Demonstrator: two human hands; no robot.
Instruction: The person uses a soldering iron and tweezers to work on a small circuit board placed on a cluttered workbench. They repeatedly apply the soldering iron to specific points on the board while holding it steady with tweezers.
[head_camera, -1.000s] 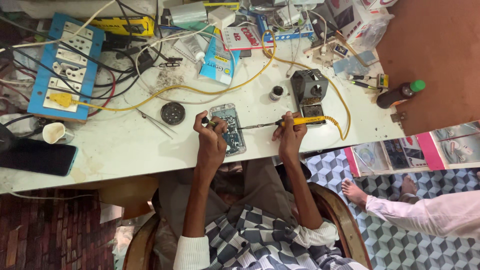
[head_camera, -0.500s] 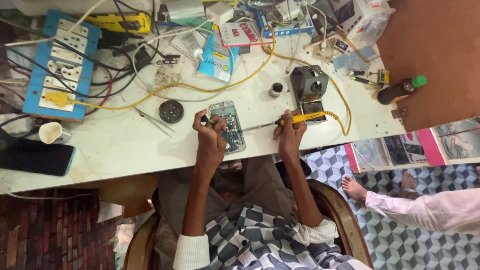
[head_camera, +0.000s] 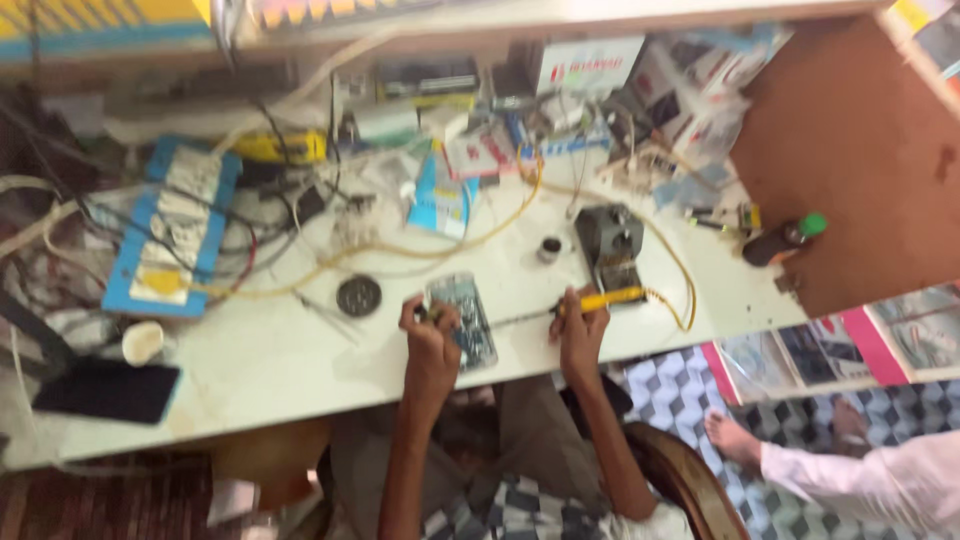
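Two hands work on a circuit board at the front edge of a white table.

The circuit board (head_camera: 463, 322) lies flat on the table (head_camera: 260, 375), close to its front edge, and all places here are told from this board. The left hand (head_camera: 432, 337) rests on the left side of the board, fingers curled closed on a small dark thing; the picture is too blurred to tell what it is. The right hand (head_camera: 578, 330) is to the right of the board, fingers closed around the yellow handle of a soldering iron (head_camera: 598, 300), whose thin tip points toward the board. Behind the iron stands a grey holder (head_camera: 608, 240). A round dark disc (head_camera: 359, 296) lies left of the board, a blue power strip (head_camera: 170, 235) farther left, a black phone (head_camera: 108, 390) far left near the edge. A yellow cable (head_camera: 470, 238) curves behind the board.
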